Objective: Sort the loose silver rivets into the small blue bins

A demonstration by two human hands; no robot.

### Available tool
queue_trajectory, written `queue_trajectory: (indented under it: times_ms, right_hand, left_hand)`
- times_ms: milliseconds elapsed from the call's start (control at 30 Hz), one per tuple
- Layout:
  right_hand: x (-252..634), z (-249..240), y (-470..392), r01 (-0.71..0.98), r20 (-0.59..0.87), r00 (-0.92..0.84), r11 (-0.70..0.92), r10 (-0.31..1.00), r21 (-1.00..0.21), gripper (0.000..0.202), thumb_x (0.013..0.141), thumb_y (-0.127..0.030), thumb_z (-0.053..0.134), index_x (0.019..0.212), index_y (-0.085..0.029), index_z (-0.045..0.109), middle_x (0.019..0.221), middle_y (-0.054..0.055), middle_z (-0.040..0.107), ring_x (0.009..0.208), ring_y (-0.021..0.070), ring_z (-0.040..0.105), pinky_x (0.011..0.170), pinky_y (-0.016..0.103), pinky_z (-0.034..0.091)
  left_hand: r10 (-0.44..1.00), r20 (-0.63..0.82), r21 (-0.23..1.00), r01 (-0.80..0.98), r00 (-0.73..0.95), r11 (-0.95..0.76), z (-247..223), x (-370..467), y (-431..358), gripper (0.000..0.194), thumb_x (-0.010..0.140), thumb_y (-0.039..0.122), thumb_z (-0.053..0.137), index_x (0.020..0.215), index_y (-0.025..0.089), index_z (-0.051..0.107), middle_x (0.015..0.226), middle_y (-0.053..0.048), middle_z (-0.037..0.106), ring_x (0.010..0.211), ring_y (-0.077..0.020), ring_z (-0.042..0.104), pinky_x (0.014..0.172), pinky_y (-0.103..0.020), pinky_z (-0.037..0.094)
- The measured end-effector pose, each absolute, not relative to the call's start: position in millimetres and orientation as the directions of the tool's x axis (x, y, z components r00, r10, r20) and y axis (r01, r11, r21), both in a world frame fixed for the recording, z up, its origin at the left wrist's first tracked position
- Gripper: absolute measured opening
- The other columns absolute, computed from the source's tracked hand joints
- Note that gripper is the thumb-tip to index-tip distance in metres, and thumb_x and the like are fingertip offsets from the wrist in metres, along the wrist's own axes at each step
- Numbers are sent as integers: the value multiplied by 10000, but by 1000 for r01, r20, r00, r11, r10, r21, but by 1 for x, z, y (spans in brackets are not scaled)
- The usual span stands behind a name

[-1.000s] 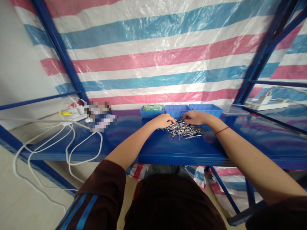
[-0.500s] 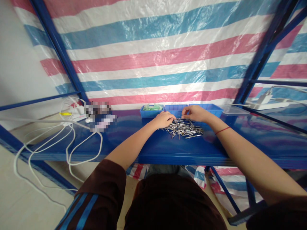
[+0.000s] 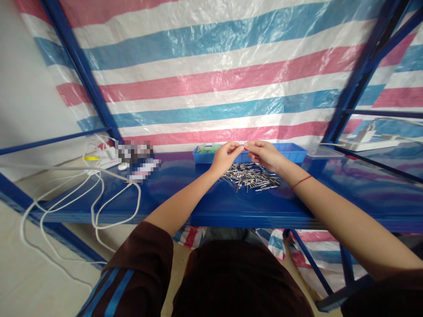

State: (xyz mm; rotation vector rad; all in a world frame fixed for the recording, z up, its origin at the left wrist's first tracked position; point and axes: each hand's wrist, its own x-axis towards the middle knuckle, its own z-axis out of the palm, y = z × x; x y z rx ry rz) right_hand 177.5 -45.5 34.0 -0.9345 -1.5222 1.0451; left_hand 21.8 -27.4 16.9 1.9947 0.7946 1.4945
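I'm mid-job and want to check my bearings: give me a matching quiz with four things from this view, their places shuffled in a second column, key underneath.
Things
1. Metal pins
2. Thin red band
3. White cables
4. Green stuff

Places
A. Inside the leftmost blue bin
B. At the left end of the blue table, looping down past its front edge
C. In a heap on the table, on the near side of the bins
D. Around the wrist of the right hand

Right pairs: 1-C, 2-D, 3-B, 4-A
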Motion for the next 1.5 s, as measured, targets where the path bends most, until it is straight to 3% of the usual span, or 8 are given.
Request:
queue_trajectory:
  times_ms: [400, 667, 867, 967, 1100, 1367, 1500]
  right_hand:
    - [167, 34, -51, -79, 241, -207, 230, 948, -970, 339, 662, -448, 701, 775, -174, 536, 836, 18, 582, 530, 47, 368, 440, 192, 295]
    - [164, 36, -52, -8, 131, -282, 134, 950, -991, 296, 818, -484, 518, 812, -189, 529, 785, 27, 573, 535, 74, 403, 489, 220, 350]
    - [162, 38, -56, -63, 155, -279, 143, 948, -988, 208, 795, -393, 548, 797, -187, 521, 773, 25, 557, 539, 77, 393, 485, 219, 348]
    - [162, 38, -58, -21, 217, -222, 217, 951, -976, 213, 753, -379, 592, 773, -181, 515, 783, 31, 555, 550, 77, 414, 475, 218, 338]
    - [161, 39, -58, 173, 399, -98, 411, 912, -895, 216, 724, -354, 615, 817, -175, 537, 714, 24, 547, 541, 95, 436, 495, 246, 351]
    - [164, 47, -69, 567, 707, -115, 631, 697, -530, 240, 781, -387, 542, 716, -157, 562, 679, 40, 578, 627, 131, 497, 620, 279, 387]
    - [170, 45, -62, 552, 736, -127, 664, 665, -505, 305, 803, -423, 517, 654, -160, 561, 606, 21, 559, 572, 124, 481, 582, 276, 376]
  left_hand:
    - [674, 720, 640, 219, 164, -736, 19, 21, -31, 105, 845, 267, 543, 858, 162, 546, 871, -34, 655, 783, -108, 611, 753, -244, 470]
    - [683, 717, 658, 187, 138, -729, 20, 23, -33, 93, 854, 265, 533, 887, 178, 537, 895, -34, 645, 764, -98, 602, 699, -231, 463]
    - [679, 722, 660, 165, 131, -733, 22, 23, -34, 72, 846, 233, 534, 870, 166, 545, 878, -42, 648, 774, -106, 600, 713, -236, 465]
    - [697, 709, 676, 174, 113, -716, 20, 22, -30, 94, 854, 254, 523, 882, 167, 543, 905, -46, 649, 822, -114, 602, 753, -245, 466]
    - [760, 637, 735, 198, 125, -649, 15, 21, -25, 133, 872, 294, 489, 906, 177, 541, 955, -43, 639, 827, -116, 599, 750, -246, 473]
    - [825, 516, 814, 167, 232, -556, 17, 24, -32, 192, 908, 305, 404, 859, 166, 526, 908, -27, 609, 735, -82, 576, 677, -200, 468]
    - [823, 465, 826, 175, 326, -536, 18, 25, -35, 234, 919, 327, 377, 890, 158, 535, 862, -27, 599, 665, -63, 560, 637, -187, 446]
